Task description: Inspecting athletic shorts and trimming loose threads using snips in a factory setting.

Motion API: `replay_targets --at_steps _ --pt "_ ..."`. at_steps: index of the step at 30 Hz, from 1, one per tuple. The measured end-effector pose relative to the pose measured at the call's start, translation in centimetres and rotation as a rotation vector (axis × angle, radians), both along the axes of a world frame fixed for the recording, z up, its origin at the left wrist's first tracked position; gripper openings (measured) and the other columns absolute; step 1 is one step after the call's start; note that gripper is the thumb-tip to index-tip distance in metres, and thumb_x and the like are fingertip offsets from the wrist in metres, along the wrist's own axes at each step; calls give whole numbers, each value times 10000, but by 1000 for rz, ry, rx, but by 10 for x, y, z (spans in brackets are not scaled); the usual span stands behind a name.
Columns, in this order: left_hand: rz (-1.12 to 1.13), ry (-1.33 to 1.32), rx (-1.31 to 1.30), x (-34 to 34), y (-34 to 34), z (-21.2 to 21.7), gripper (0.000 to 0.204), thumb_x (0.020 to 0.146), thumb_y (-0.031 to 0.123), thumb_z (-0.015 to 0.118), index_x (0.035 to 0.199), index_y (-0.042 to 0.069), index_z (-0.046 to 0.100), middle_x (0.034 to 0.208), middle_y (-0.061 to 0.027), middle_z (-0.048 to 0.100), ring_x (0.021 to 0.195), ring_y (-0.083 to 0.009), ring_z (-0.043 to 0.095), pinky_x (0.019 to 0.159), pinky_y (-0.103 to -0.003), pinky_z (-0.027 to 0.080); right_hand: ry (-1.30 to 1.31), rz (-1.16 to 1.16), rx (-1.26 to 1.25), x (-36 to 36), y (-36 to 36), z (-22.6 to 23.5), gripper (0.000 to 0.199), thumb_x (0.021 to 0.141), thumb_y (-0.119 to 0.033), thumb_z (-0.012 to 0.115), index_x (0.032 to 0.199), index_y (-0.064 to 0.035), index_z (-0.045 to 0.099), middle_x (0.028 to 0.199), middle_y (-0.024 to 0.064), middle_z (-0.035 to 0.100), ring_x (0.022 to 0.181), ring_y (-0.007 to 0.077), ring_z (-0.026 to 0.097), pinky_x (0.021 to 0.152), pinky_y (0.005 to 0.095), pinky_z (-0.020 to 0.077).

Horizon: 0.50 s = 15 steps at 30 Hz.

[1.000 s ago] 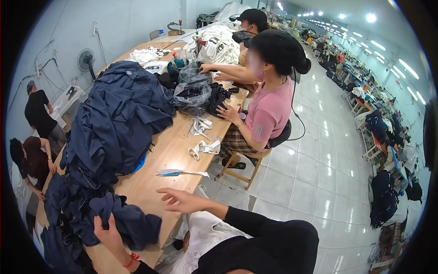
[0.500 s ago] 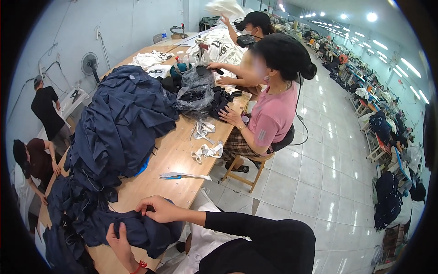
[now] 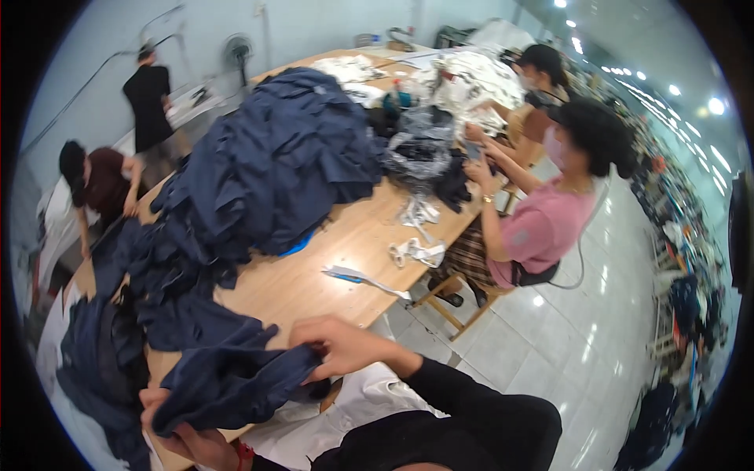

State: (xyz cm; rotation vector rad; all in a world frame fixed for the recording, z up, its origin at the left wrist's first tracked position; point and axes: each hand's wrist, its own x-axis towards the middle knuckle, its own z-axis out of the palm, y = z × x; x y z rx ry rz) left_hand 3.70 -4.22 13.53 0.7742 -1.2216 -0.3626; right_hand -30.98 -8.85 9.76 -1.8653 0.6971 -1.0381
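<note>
A dark navy garment (image 3: 236,381) is stretched between my hands over the near end of the wooden table. My left hand (image 3: 188,436), with a red band at the wrist, is closed on its lower left edge. At the other end, my right hand (image 3: 342,345) pinches the cloth between thumb and fingers. The garment runs back toward a spread of more navy cloth (image 3: 181,259) on the table. Some of my left fingers are hidden by the fabric.
A tall heap of navy garments (image 3: 275,149) fills the table's left side. Beyond my right hand lie a slim blue-and-white item (image 3: 345,275) and white strips (image 3: 416,251). A clear plastic bag (image 3: 420,149) stands near a seated person in pink (image 3: 542,228). Others work around the table.
Both hands have closed on the garment and pulled it taut and up. The view has turned left. The person in pink now holds something small in both hands.
</note>
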Motion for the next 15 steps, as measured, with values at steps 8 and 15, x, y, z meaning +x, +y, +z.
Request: replay_targets --at_steps 8,15 --pt "12 180 298 4 -116 32 409 1168 178 720 1494 -58 646 1189 -14 731 1072 -80 640 960 -260 539 295 -616 -556 16 -84 86 341 728 -16 898 1028 -40 739 1057 124 713 848 339 707 724 437 564" --pt "137 -131 -4 15 -43 42 219 1129 61 692 1326 -29 667 1447 -129 642 1177 -168 678 1001 -292 567 89 -857 -867 10 -70 76 439 739 87 882 1148 -47 794 1274 164 726 1076 352 739 847 406 617"
